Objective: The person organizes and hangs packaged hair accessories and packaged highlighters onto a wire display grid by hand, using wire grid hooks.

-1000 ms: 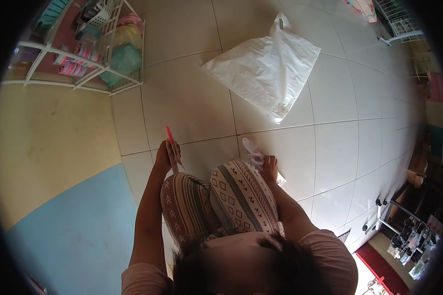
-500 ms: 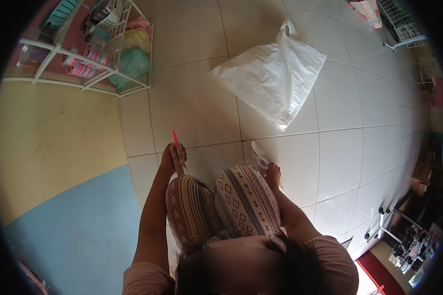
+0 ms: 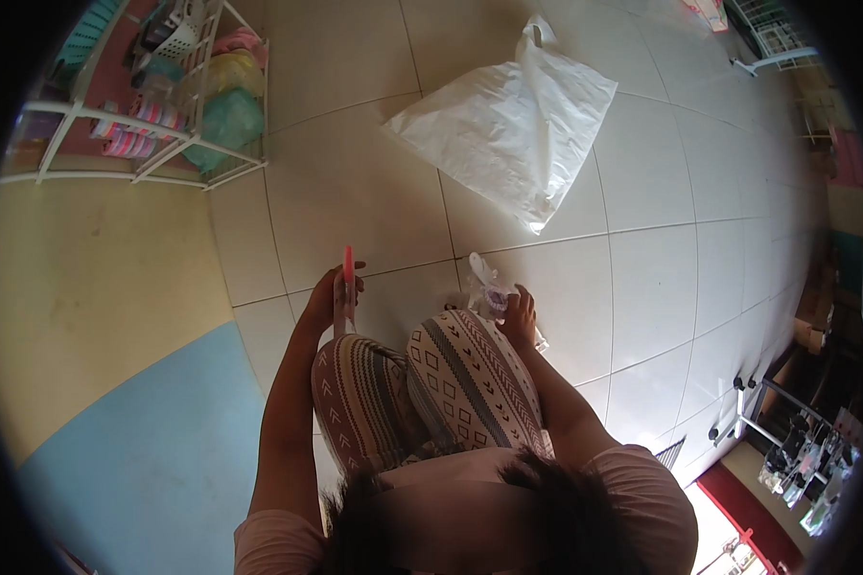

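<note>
My left hand point(image 3: 328, 295) is closed on a thin, flat pink item point(image 3: 349, 266), held upright and seen nearly edge-on beside my left knee. Its exact kind does not show. By my right knee, my right hand point(image 3: 520, 318) grips the side of a clear plastic packet point(image 3: 494, 303) with a white and pale purple piece inside. A rounded white end of it points away from me. My knee hides part of the packet. On the tiles farther ahead lies a white plastic bag point(image 3: 518, 129) with its handle pointing away.
At the upper left stands a white wire rack point(image 3: 201, 105) with baskets, pink-and-white rolls and a green plastic bag point(image 3: 230, 125). A yellow and blue wall point(image 3: 115, 287) runs along my left. A metal stand with small packets point(image 3: 810, 470) is at the lower right.
The packet at my right hand has been raised and shifted a little, and more of it shows. My left hand has turned the pink item slightly. The whole view has shifted.
</note>
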{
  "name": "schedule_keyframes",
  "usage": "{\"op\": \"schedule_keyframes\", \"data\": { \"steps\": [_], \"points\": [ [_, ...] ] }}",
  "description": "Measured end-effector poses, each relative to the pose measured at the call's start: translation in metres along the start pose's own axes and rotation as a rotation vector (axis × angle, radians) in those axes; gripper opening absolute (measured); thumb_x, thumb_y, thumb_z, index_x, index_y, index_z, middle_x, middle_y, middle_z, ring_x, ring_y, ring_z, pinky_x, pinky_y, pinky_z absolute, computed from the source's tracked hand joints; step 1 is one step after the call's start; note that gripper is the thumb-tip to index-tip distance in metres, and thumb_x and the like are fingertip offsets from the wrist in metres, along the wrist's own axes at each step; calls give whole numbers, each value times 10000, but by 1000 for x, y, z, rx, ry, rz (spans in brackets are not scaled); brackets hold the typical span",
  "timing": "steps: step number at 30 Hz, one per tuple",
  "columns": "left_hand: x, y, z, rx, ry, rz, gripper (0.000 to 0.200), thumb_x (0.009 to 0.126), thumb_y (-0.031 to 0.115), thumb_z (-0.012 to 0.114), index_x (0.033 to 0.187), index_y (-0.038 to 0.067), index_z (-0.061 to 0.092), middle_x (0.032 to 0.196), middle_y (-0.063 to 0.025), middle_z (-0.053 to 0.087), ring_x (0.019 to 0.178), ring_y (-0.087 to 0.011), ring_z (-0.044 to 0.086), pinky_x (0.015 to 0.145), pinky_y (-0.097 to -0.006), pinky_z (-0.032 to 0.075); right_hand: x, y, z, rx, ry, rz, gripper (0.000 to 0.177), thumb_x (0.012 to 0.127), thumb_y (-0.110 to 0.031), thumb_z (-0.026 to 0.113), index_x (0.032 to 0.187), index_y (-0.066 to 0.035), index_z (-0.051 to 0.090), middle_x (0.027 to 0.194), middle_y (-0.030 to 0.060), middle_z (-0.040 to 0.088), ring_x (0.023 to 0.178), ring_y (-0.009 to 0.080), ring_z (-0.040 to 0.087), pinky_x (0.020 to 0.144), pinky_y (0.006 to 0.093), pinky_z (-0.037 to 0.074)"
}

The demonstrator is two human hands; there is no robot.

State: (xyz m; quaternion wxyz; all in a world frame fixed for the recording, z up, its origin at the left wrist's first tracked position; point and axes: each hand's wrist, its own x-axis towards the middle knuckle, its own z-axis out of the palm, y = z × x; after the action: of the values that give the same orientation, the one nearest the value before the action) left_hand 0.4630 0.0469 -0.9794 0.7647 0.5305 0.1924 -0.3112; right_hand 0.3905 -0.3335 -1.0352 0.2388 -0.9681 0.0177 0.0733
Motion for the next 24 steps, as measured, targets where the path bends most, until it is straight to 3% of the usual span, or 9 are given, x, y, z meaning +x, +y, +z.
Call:
{"op": "schedule_keyframes", "data": {
  "steps": [2,3,6,10,16,19,22,24],
  "points": [
    [2,-3,-2,5,-15,3,486,920,370,398,1225,-3,466,751,-33,551,599,-112,499,553,-245,433,-5,3,9,-48,87,-32,442,674,-86,680,1047,-58,444,1235,171,392,1178,369,379,965,475,367],
    [2,-6,-4,-4,-25,1,490,919,370,397,1228,-5,462,743,-31,544,596,-113,497,548,-246,432,-7,5,13,-191,3,-34,399,695,-102,659,1035,-59,454,1223,181,412,1188,379,377,983,483,356],
    [1,-13,-9,-23,-26,-19,501,916,372,394,1237,-9,449,721,-24,525,588,-114,490,535,-248,430,-8,14,31,-161,-47,0,516,594,-98,727,1029,-77,451,1137,150,450,1108,378,431,941,486,399],
    [0,-15,-12,-48,-13,-30,512,915,376,394,1244,-13,439,712,-20,514,587,-115,488,529,-250,429,-5,1,16,-26,-112,74,450,617,-87,706,990,-86,454,989,141,514,986,351,499,788,477,448],
    [-3,-2,-4,3,-33,-22,497,912,377,388,1236,7,460,740,-13,528,622,-109,494,551,-246,429,0,-6,12,-53,-163,47,365,663,-60,656,965,-80,453,945,140,520,957,342,510,770,455,441],
    [3,-5,-5,53,-66,-48,475,914,378,377,1221,32,487,761,-10,540,674,-108,500,605,-247,428,1,0,14,66,-156,51,336,692,-63,629,976,-79,452,955,140,512,958,339,510,778,465,437],
    [5,-3,2,101,-69,-89,453,917,375,361,1197,55,516,779,-12,550,722,-108,502,659,-246,420,-2,0,10,-4,-121,-13,333,704,-58,613,993,-78,449,984,141,501,956,346,509,770,472,449],
    [6,5,8,173,-95,-125,439,917,368,355,1184,66,530,796,-17,563,749,-112,508,686,-246,417,-8,-5,9,-102,46,-58,337,704,-50,608,1000,-76,450,1002,141,496,956,353,506,778,475,452]
  ]
}}
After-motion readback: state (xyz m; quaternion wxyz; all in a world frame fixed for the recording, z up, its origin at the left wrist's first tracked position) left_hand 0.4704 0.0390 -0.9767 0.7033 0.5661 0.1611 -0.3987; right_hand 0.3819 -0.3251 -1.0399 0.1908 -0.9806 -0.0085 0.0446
